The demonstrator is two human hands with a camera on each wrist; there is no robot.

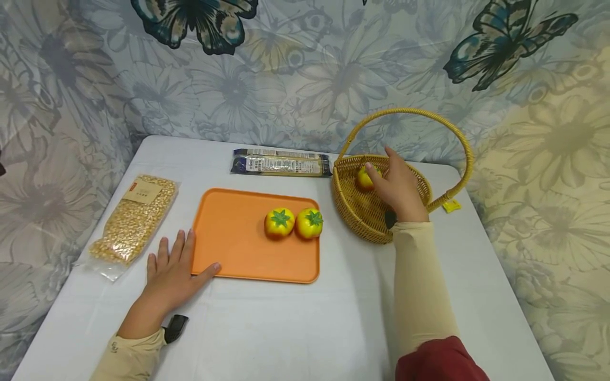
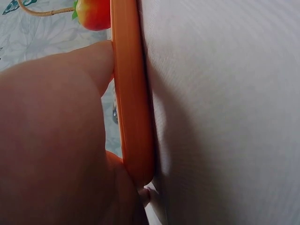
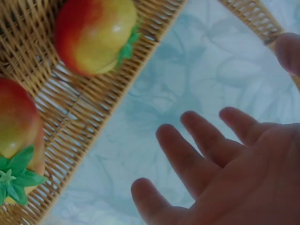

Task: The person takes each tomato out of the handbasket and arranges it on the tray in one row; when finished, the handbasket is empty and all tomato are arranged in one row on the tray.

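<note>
My left hand rests at the near left corner of an orange tray, fingers straight along its side and thumb on the front rim. On the tray's right part sit two yellow-red tomatoes with green leaf tops, side by side. Over the wicker basket hovers my right hand, its fingers spread and holding nothing. One tomato shows in the basket in the head view. The right wrist view reveals two there, an upper tomato and a lower tomato, apart from the fingers.
A clear bag of corn kernels lies left of the tray. Behind the tray is a long dark-ended packet. A small yellow wrapper lies right of the basket, whose tall handle arches up. Patterned cloth hangs behind the table.
</note>
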